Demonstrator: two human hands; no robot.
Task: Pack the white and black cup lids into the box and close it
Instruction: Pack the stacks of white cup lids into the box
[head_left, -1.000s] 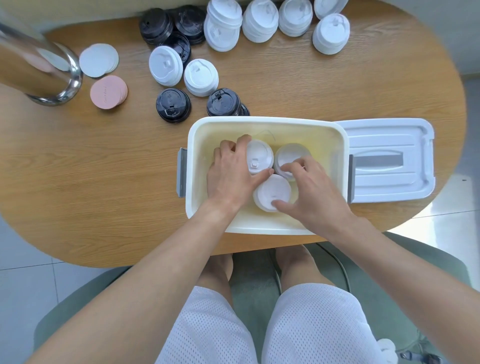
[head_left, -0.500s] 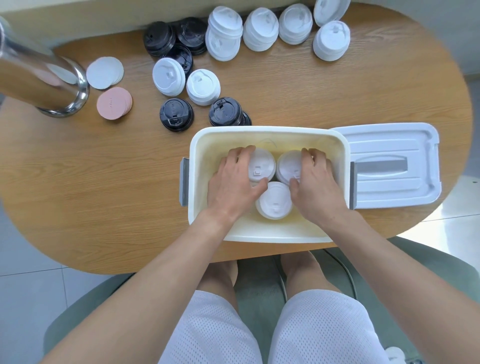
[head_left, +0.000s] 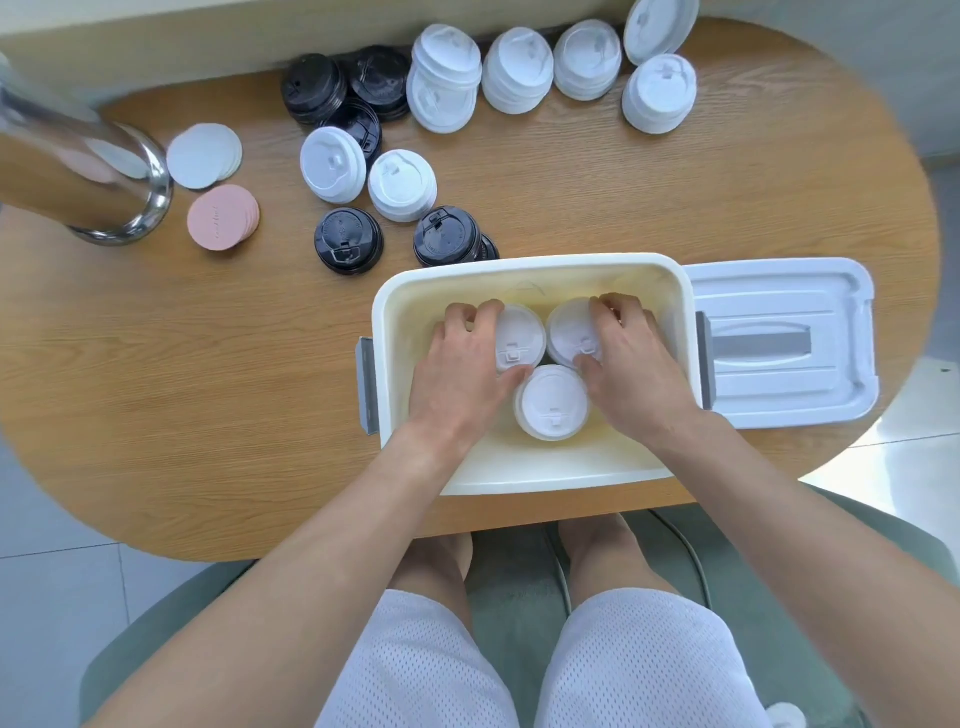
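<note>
A cream box (head_left: 530, 273) stands open on the wooden table, with three stacks of white lids inside. My left hand (head_left: 460, 371) curls its fingers and thumb round the far-left lid stack (head_left: 519, 338). My right hand (head_left: 631, 364) curls round the far-right lid stack (head_left: 569, 330). The near lid stack (head_left: 550, 402) sits untouched between my wrists. The box's white cover (head_left: 784, 343) lies flat to the right of the box. More white lid stacks (head_left: 517, 70) and black lid stacks (head_left: 348, 239) stand on the table beyond the box.
A shiny metal canister (head_left: 78, 176) stands at the far left. Beside it lie a pile of white paper discs (head_left: 202, 155) and a pile of pink discs (head_left: 222, 217). Bare wooden table (head_left: 182, 364) spreads left of the box.
My right hand moved from the near lid stack to the far-right stack and closed round it. My left hand stayed on the far-left stack.
</note>
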